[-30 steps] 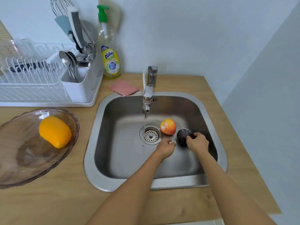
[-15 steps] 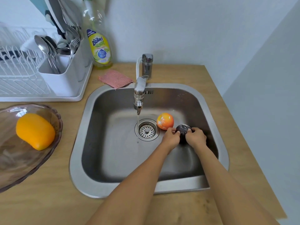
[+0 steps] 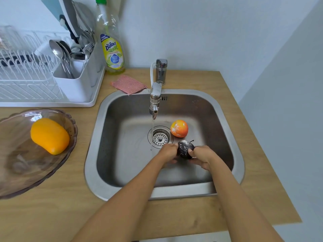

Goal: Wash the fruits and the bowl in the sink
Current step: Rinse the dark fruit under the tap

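Both hands, left (image 3: pixel 168 153) and right (image 3: pixel 202 156), grip the dark fruit (image 3: pixel 185 149) over the sink (image 3: pixel 225 109).

head cam | sitting above the counter, looking forward and steeply down | sink (image 3: pixel 227 119) filling frame centre, close in | forearms entering from the bottom edge

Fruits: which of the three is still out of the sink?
The yellow fruit. It lies in the glass bowl on the counter, while the orange fruit sits in the sink and both hands hold the dark fruit there.
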{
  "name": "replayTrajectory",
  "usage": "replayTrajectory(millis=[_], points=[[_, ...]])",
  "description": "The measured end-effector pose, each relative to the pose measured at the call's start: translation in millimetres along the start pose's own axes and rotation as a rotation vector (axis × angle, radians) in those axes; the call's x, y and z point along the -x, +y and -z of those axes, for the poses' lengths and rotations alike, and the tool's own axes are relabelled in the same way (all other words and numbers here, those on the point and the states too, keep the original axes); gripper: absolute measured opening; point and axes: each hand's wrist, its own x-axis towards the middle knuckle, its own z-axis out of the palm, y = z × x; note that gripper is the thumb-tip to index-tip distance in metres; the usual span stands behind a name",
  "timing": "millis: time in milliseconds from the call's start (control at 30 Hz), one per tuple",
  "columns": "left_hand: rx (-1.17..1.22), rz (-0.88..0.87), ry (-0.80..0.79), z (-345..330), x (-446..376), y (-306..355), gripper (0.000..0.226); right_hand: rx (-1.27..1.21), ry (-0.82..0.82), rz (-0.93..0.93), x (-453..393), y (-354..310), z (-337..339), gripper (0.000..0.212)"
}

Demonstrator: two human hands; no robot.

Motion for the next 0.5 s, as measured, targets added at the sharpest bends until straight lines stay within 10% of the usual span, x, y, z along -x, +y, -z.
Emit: replayTrajectory(millis=[500], points=[[0.252,-0.043,0.062,114.0,32.0,-10.8,0.024,-0.265,-0.304,0.089,32.3,-11.9,-90.0,0.029]])
